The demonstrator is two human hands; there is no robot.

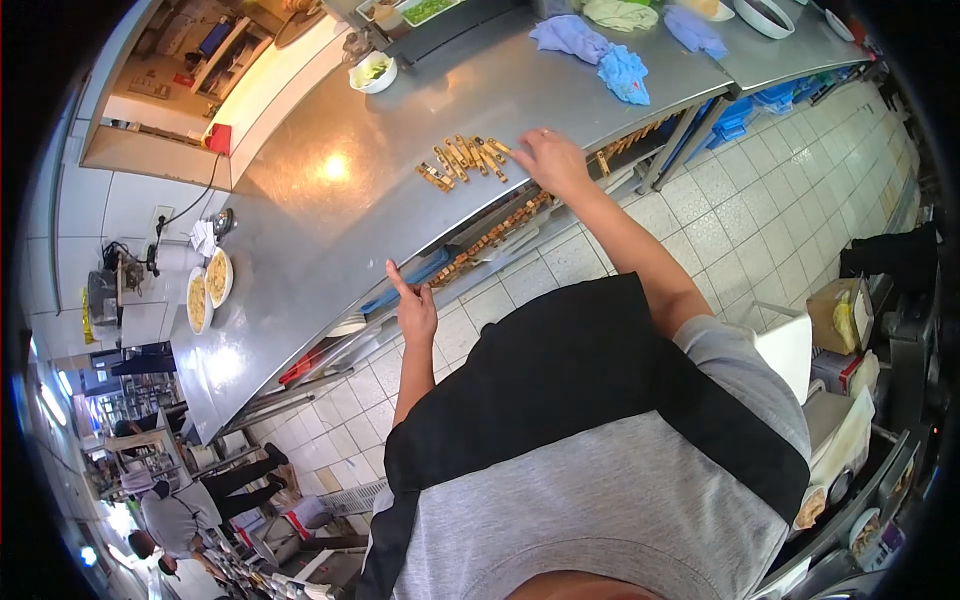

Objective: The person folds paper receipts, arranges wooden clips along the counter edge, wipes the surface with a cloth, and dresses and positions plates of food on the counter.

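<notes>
Several small yellow-brown peg-like pieces (463, 161) with dark marks lie in an uneven row on the steel counter (340, 215); their exact kind is hard to make out. At the right end of that row is my right hand (552, 162), palm down. Its fingers are stretched out and slightly apart, with the tips at or touching the endmost piece. My left hand (416, 308) is by the counter's front edge, nearer my body. Its index finger points outward, the other fingers are loosely bent, and nothing shows in it.
Blue cloths (590, 52) and a bowl of green pieces (373, 73) stand farther back on the counter. Two dishes of yellowish food (209, 290) sit at the left. Below the edge runs a rail of small brown pieces (500, 232). Other people (185, 515) are at lower left.
</notes>
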